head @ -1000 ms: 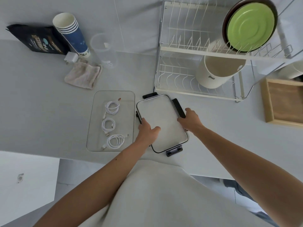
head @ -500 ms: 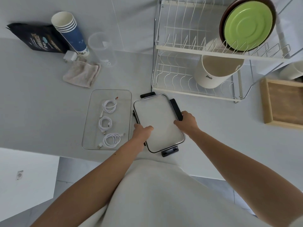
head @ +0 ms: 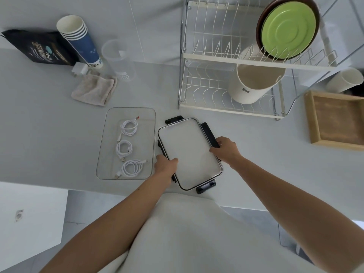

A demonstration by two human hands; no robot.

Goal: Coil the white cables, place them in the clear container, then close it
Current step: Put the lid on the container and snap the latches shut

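The clear container (head: 110, 123) lies open on the counter's front edge. Three coiled white cables lie inside it in a row: one at the far end (head: 129, 127), one in the middle (head: 124, 148), one at the near end (head: 132, 168). To its right lies the lid (head: 188, 152), white with black clip flaps on its sides. My left hand (head: 165, 164) grips the lid's left edge, thumb on top. My right hand (head: 225, 150) grips the lid's right edge beside a black flap.
A white two-tier dish rack (head: 232, 62) stands behind the lid, holding a green plate (head: 288, 28) and a cream pot (head: 254, 83). At the back left are stacked paper cups (head: 78, 38), a black bag (head: 37, 47), a measuring cup (head: 118, 60) and a folded cloth (head: 94, 89). A wooden tray (head: 334, 120) is at right.
Both hands stay on the lid's two long edges with hardly any shift. The view has drifted slightly; the lid and container lie where they were.
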